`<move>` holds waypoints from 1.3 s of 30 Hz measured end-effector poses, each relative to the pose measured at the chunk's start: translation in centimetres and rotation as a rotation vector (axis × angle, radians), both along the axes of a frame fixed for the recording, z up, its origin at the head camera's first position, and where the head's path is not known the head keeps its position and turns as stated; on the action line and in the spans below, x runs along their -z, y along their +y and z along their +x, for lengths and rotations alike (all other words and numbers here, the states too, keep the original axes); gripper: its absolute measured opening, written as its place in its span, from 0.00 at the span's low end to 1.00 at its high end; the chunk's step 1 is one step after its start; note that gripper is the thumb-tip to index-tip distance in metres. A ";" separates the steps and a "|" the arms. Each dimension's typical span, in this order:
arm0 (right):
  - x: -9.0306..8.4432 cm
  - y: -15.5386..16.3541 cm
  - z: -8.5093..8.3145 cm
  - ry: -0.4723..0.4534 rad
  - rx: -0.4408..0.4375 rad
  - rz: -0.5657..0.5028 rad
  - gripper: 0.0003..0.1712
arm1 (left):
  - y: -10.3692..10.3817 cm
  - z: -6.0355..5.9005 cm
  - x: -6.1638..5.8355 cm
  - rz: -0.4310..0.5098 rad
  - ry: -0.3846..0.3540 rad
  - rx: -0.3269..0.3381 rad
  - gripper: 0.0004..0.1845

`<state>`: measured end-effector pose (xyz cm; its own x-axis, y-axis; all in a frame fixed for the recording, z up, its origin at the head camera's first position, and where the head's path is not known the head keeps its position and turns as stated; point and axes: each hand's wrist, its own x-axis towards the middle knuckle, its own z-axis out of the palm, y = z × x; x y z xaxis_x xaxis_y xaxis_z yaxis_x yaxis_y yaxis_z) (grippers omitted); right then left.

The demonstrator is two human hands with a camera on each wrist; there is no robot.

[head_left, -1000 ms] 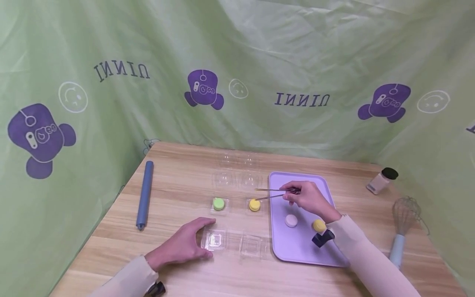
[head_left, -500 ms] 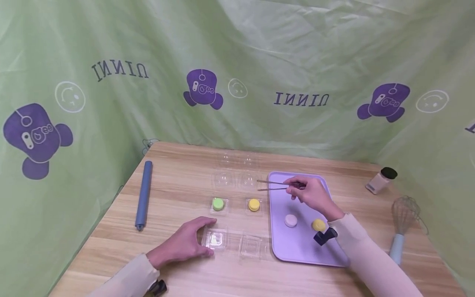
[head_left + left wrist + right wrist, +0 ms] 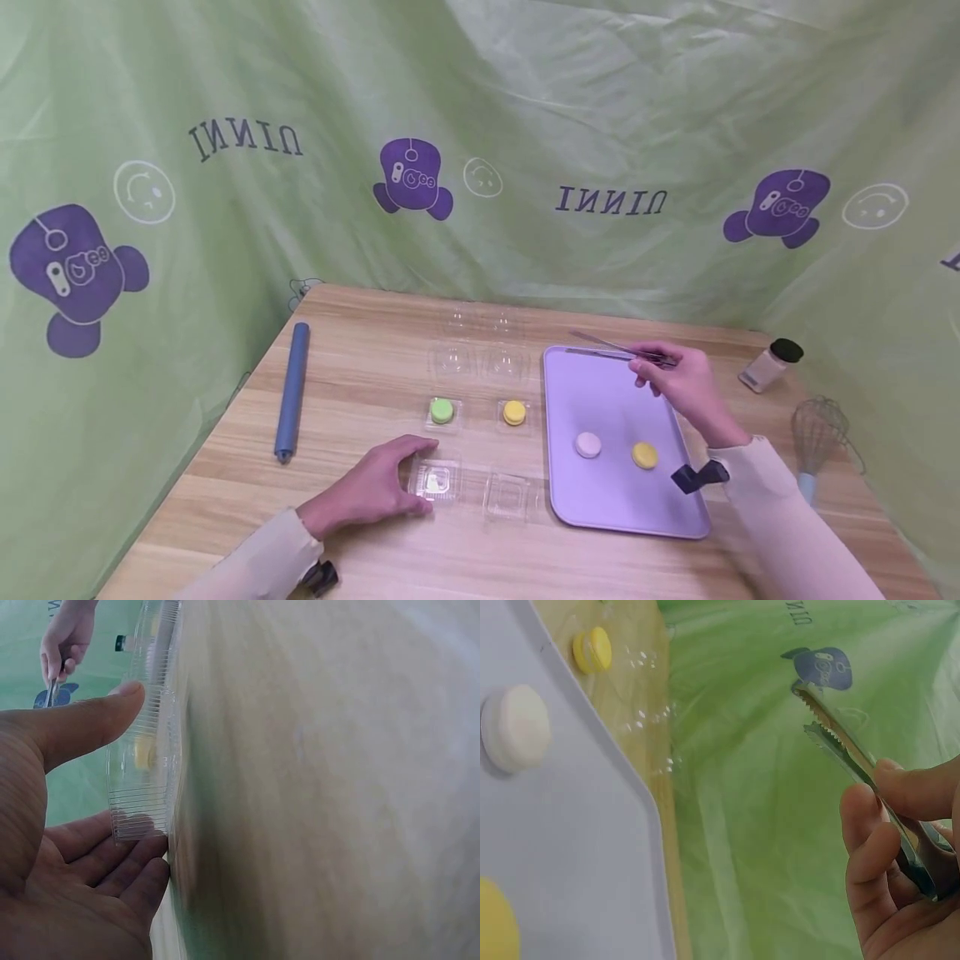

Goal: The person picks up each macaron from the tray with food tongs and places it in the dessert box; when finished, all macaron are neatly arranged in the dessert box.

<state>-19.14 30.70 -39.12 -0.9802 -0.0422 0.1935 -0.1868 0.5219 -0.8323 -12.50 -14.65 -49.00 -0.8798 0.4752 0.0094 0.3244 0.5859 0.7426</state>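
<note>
A weak or off-centre pinch of the tongs (image 3: 847, 741) could have sent the pink macaron (image 3: 588, 445) or the yellow macaron (image 3: 644, 455) on the purple tray (image 3: 615, 504) rolling, and a nudge from the left hand (image 3: 378, 487) could have slid the clear box (image 3: 437, 481) before its palm. The right hand (image 3: 686, 383) gripped the tongs, their 2 tips parted around nothing, with both macarons leftward and nearer the body; the left lay spread, fingertips at the box, contact uncertain.

Head cam, vs. 1 s ago: I see the R hand (image 3: 684, 387) w/ tongs (image 3: 849, 742) shifted away & right, tips off the boxed yellow cookie (image 3: 513, 412), now nr. the far L corner of the tray (image 3: 607, 400); tray cookie (image 3: 644, 456) fully uncovered, whisk handle (image 3: 807, 485) more hidden.
</note>
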 end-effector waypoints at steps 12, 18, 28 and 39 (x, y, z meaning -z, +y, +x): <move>0.0 5.7 2.8 0.028 0.149 -0.061 0.10 | 0.1 0.0 0.1 -0.013 -0.014 0.002 0.46; 1.8 7.8 4.3 -0.070 0.201 0.043 0.15 | 0.1 0.0 0.0 -0.002 -0.012 0.004 0.46; 5.2 8.3 6.0 -0.213 0.072 0.117 0.25 | 0.1 -0.1 -0.2 -0.007 0.004 -0.005 0.45; 7.0 5.3 6.8 -0.276 -0.048 0.114 0.21 | 0.1 -0.1 -0.2 -0.010 0.002 -0.002 0.45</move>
